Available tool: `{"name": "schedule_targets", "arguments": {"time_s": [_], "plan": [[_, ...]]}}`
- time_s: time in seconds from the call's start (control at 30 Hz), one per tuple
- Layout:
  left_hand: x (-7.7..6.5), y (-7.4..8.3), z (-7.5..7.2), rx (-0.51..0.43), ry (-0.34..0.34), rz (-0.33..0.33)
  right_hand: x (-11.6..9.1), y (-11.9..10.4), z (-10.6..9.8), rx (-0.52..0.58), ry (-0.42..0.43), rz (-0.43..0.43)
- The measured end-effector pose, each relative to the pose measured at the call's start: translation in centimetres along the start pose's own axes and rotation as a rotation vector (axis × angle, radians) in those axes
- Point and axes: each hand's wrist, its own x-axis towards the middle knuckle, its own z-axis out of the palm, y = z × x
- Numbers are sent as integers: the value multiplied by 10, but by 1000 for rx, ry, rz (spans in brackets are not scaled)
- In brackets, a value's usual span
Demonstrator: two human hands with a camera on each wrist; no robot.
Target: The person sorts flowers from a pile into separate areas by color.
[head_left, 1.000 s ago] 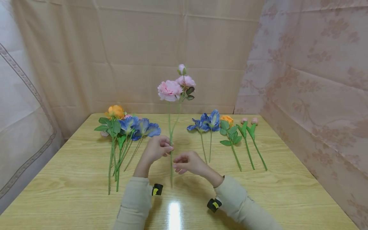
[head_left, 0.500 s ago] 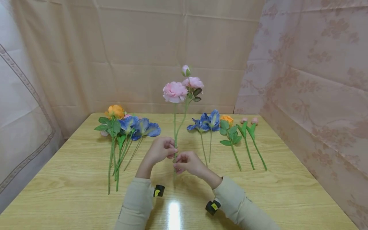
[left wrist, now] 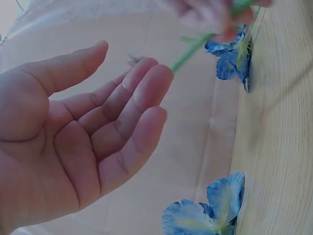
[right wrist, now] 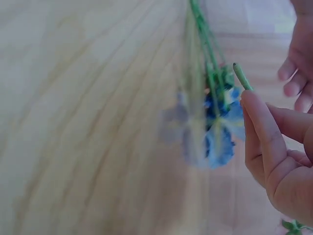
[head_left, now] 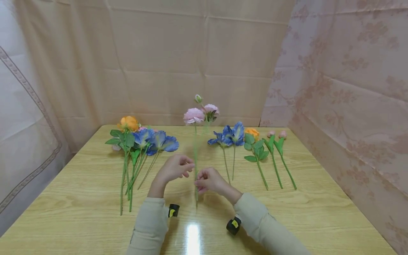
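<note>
The right hand (head_left: 211,181) pinches the lower part of the stem (right wrist: 242,77) of the pink flower (head_left: 194,116), fingertips narrowed round it, the stem's end poking out past them. The pink flower is nearly upright over the middle of the table (head_left: 79,198), its two blooms and bud showing above the far edge, in front of the beige curtain (head_left: 153,53). The left hand (head_left: 176,168) is just beside the stem, wide, thumb well apart from loosely bent fingers; whether a fingertip touches the stem, I cannot tell. In the left wrist view its fingers block part of the stem.

Toward the far left corner lies a bunch (head_left: 132,147): an orange flower (head_left: 129,123) on top at the left, blue flowers (head_left: 164,142) at the right, and pink petals half hidden among them, stems pointing to the near edge. On the far right half, spaced in a row, lie a blue pair (head_left: 238,134) with overlapping petals, a leafy orange bloom (head_left: 252,133), then two tulips (head_left: 279,144) nearest the right edge. The sleeves (head_left: 149,219) reach in over the near edge, covering some of the wood, with a black camera (head_left: 173,210) at each wrist
</note>
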Motion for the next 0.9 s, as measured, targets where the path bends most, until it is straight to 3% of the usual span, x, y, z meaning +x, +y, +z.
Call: {"name": "schedule_targets", "arguments": {"time_s": [0.57,0.9], "plan": [[0,-3,0,-7,-64,-8,16,16,-6,-92,0,197],[1,-7,2,0,-76,-15,21,18,-5,-37,56,243]]}}
